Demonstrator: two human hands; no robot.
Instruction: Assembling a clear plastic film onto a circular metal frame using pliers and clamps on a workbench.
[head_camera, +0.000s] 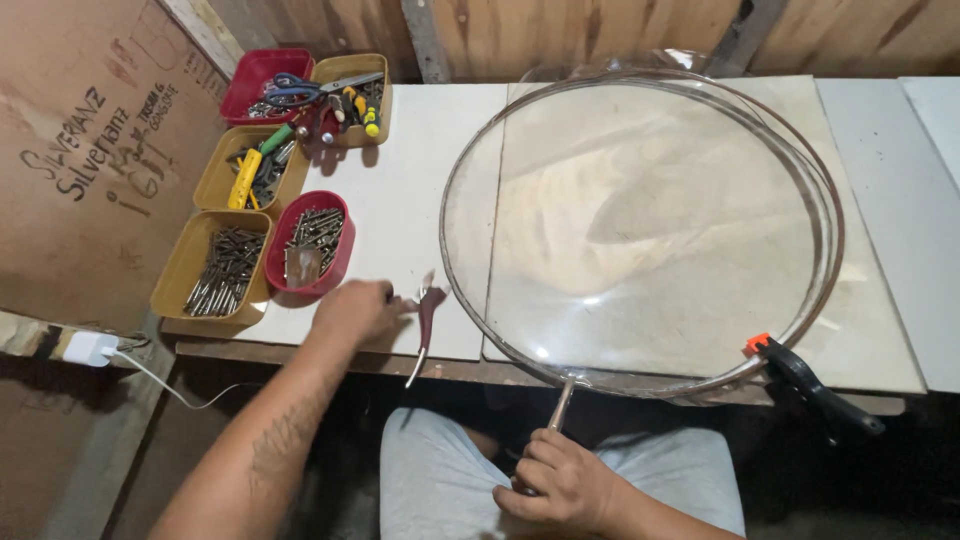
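Nearest the camera, the right hand (560, 485) hangs below the worktop edge, over the person's grey shorts, its fingers closed round the handle of a slim metal tool (559, 407) whose shaft slants up to the near rim of the big clear dome (640, 230). The left hand (352, 312) rests on the white worktop (400, 220) near its front edge, fingers curled against a pair of dark red pliers (426, 318) whose handles stick out past the edge (how firmly they are gripped cannot be told).

The dome, a round transparent disc with a thin rim, covers most of the middle boards. A black clamp with an orange tip (800, 375) bites its rim at the near right.

Left of the hand stands a red tub of screws (310, 240), just beside a tan tray of nails (215, 265). Farther back, more tan and red trays hold screwdrivers and scissors (300, 92).

Plywood walls close the room behind, with a cardboard sheet at left and a white charger (88, 348) below it.
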